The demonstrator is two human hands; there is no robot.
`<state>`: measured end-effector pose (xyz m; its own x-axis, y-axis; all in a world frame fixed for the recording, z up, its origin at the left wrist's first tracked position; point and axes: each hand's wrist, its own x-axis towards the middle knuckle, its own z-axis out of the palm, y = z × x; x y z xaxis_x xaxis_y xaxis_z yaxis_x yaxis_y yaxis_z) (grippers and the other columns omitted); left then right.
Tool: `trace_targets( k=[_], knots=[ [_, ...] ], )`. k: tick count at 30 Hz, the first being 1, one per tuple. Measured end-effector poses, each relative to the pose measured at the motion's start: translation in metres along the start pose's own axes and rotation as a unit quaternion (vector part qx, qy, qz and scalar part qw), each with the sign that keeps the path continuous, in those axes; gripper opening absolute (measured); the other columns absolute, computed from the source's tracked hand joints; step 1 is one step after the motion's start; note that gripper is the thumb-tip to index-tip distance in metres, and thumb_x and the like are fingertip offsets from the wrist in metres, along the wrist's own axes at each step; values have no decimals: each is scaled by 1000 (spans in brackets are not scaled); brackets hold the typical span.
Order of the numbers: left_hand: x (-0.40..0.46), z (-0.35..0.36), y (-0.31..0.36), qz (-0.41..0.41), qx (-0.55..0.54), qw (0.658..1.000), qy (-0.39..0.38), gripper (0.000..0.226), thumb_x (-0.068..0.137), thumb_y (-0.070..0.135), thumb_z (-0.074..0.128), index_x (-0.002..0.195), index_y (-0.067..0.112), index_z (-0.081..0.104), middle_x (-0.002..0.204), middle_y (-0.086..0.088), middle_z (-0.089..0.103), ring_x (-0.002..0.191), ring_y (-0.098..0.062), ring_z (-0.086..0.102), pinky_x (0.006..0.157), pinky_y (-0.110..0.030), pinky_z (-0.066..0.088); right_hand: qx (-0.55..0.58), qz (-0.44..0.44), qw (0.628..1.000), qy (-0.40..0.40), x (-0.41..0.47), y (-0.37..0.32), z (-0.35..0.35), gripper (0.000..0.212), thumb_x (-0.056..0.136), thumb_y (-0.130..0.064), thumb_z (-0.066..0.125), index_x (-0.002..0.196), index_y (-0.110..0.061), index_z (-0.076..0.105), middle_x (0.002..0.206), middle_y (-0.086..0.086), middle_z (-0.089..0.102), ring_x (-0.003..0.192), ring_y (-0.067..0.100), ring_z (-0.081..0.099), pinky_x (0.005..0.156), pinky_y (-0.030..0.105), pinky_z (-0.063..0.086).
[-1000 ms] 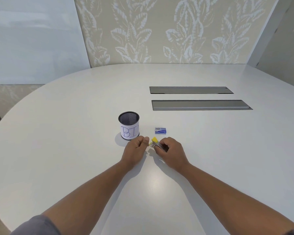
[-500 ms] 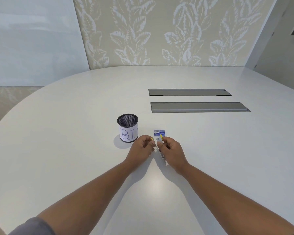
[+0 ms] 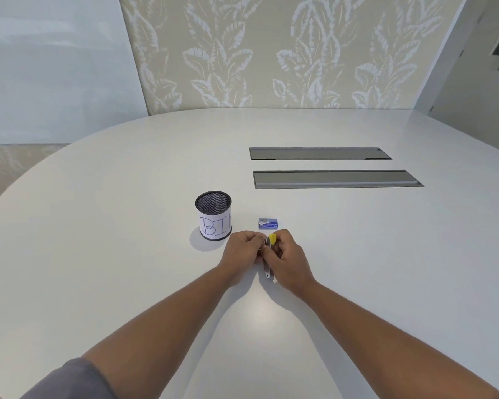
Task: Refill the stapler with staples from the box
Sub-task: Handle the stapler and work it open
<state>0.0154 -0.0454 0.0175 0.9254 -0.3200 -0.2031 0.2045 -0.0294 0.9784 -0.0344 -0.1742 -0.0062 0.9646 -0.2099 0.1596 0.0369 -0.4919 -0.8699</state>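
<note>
A small stapler (image 3: 268,256) with a yellow top and a metal body lies lengthwise between my two hands, near the middle of the white table. My right hand (image 3: 288,259) grips it from the right, fingers by the yellow end. My left hand (image 3: 241,253) pinches its left side, fingers closed on the metal part. Most of the stapler is hidden by my fingers; only the yellow tip and the near metal end show. The small blue staple box (image 3: 268,223) lies just beyond my hands, closed as far as I can see.
A black mesh cup (image 3: 213,216) with a paper label reading "BIN" stands left of the box. Two long grey cable hatches (image 3: 334,179) are set into the table (image 3: 98,254) farther back. A leaf-patterned wall rises behind the table.
The stapler has turned from pointing sideways to pointing away from me, and its metal part now shows between my hands. Both hands stay closed on it.
</note>
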Motion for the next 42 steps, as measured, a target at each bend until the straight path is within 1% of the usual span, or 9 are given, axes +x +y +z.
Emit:
trace_targets(
  k=[2,6,9,12,17,19,24,35,42],
  knots=[
    [3,-1,-2,5,27,1000,10,23,91,6,54,87,-12,69,85,-35,70,70,-31,64,83,-62,56,-17,3,1000,10,-1,-1,1,11,88,-30,58,88,-28,46,61,-1,62,58,24,58,62,49,53],
    [11,-4,-3,-19,43,999,-5,26,94,10,56,91,-9,72,89,-30,73,75,-27,69,84,-50,63,-37,2,999,12,-2,-4,0,11,89,-29,57,89,-27,46,66,2,62,60,23,56,63,45,51],
    [15,-9,0,-53,36,998,-18,30,98,17,58,92,-10,70,84,-21,72,74,-26,71,76,-39,65,-49,-2,999,1,-2,-4,0,12,91,-33,55,91,-28,44,68,3,64,62,25,59,63,45,51],
    [16,-11,2,-77,27,996,-32,25,97,21,61,89,0,70,83,-20,70,72,-27,71,71,-34,64,-55,-9,998,-3,-3,-5,0,13,92,-36,54,92,-27,44,70,5,64,63,27,58,63,44,50],
    [18,-10,1,-83,20,996,-16,27,95,22,64,94,-4,70,84,-22,68,73,-28,70,72,-36,64,-65,5,998,9,1,-7,0,13,88,-31,54,87,-24,44,67,5,63,56,17,50,59,41,48],
    [17,-10,1,-86,15,996,-9,33,96,21,63,99,-11,69,86,-21,72,73,-26,72,74,-37,65,-77,13,997,25,5,-9,1,21,90,-39,53,83,-22,43,65,5,62,56,17,49,58,42,48],
    [15,-12,2,-85,7,996,-12,30,99,18,61,99,-10,71,91,-22,77,75,-22,75,75,-35,64,-152,8,988,34,11,-11,6,41,95,-56,43,76,-19,39,60,3,60,59,26,57,57,43,48],
    [17,-8,4,-99,22,995,7,32,101,18,58,103,-13,67,84,-17,74,71,-21,72,62,-28,62,-190,-9,981,35,11,-8,9,38,100,-51,40,80,-19,39,63,-2,58,61,25,56,57,39,46],
    [19,-2,2,-88,60,994,29,15,96,15,61,87,3,65,81,-19,71,65,-25,73,67,-35,65,-168,0,985,34,8,-7,8,36,99,-48,43,82,-16,45,65,-2,61,63,24,58,59,42,48]
  ],
)
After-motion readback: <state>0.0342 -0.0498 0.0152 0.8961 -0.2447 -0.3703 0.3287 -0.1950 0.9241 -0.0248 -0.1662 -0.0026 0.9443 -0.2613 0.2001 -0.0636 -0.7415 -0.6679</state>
